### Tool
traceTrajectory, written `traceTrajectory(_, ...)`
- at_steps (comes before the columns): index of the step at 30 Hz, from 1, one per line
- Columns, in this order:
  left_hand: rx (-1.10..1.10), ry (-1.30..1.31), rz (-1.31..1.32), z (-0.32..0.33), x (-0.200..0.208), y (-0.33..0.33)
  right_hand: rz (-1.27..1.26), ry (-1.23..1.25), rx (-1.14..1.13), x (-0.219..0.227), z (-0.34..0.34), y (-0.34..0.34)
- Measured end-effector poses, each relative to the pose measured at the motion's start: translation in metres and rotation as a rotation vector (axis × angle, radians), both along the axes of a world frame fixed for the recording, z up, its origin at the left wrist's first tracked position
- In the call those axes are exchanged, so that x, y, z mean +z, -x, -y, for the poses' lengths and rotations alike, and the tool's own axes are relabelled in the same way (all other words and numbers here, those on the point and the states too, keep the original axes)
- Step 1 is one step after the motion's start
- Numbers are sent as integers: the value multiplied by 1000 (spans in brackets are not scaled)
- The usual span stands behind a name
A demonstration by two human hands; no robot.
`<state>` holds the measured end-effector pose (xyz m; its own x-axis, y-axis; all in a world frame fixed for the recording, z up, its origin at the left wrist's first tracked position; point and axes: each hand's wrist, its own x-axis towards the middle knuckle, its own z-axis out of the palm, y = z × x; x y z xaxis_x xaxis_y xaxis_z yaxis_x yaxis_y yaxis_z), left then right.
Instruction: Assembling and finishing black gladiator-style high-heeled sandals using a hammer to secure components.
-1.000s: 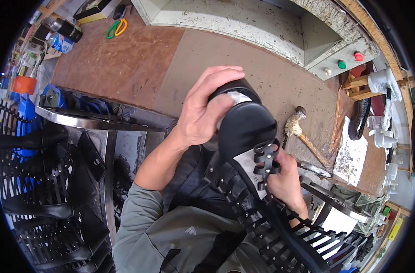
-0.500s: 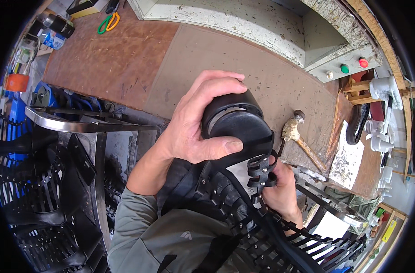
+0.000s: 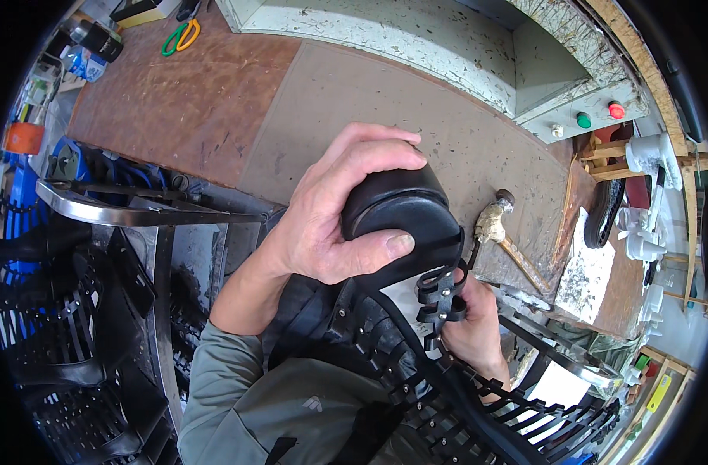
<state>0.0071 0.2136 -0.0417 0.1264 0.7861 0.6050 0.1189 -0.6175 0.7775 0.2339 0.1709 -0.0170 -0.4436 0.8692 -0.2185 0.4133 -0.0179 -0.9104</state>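
Observation:
A black strappy boot (image 3: pixel 410 229) with studded straps lies across my lap, its rounded end raised toward the bench. Gripping that end is my left hand (image 3: pixel 319 205), fingers over the thick black sole (image 3: pixel 397 184) and thumb pressed on the smooth black leather of the upper. Sole and upper meet closely there. My right hand (image 3: pixel 474 329) holds the boot beside the looped straps, its fingers partly hidden behind them. The long open-strapped shaft (image 3: pixel 486 422) spreads down to the lower right.
A hammer (image 3: pixel 503 236) with a crusted head lies on the brown workbench (image 3: pixel 199 101). Scissors (image 3: pixel 179 37) rest at the far left. A pale metal housing (image 3: pixel 552 124) with buttons stands at the back. More strappy black boots (image 3: pixel 67 333) hang beside a metal rack (image 3: pixel 106 211) at left.
The pale gap between sole and upper has closed under my left hand's squeeze. Both hands keep their hold on the boot. The whole view has shifted slightly.

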Motion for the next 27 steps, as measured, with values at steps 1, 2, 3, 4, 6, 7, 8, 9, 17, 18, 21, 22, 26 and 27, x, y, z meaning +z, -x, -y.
traceTrajectory(1,2,3,19,1,0,0,-1,13,-10,0,1,1)
traceTrajectory(2,-1,2,19,3,1,0,-1,13,-13,0,2,1)
traceTrajectory(3,7,-7,0,4,1,1,10,7,-5,0,3,1)
traceTrajectory(4,14,-16,-19,5,2,1,22,2,3,-1,3,0)
traceTrajectory(6,12,-7,-25,7,4,1,19,-32,27,-4,2,-2)
traceTrajectory(7,16,1,-33,8,7,1,14,-67,58,-5,1,-3)
traceTrajectory(8,9,3,-37,9,9,1,11,-66,52,-5,1,-2)
traceTrajectory(9,8,59,-40,11,12,1,38,-49,42,-3,1,-2)
traceTrajectory(17,105,137,-170,13,26,-6,61,-37,20,6,-6,2)
traceTrajectory(18,93,142,-178,12,26,-6,54,-30,9,4,-5,2)
traceTrajectory(21,75,84,-137,11,24,-8,6,-41,-4,-2,-4,1)
traceTrajectory(22,86,76,-128,12,23,-10,10,-39,9,-2,-6,0)
traceTrajectory(26,117,66,-126,14,23,-14,6,-7,22,2,-11,1)
traceTrajectory(27,114,69,-129,14,23,-15,2,-3,19,5,-13,0)
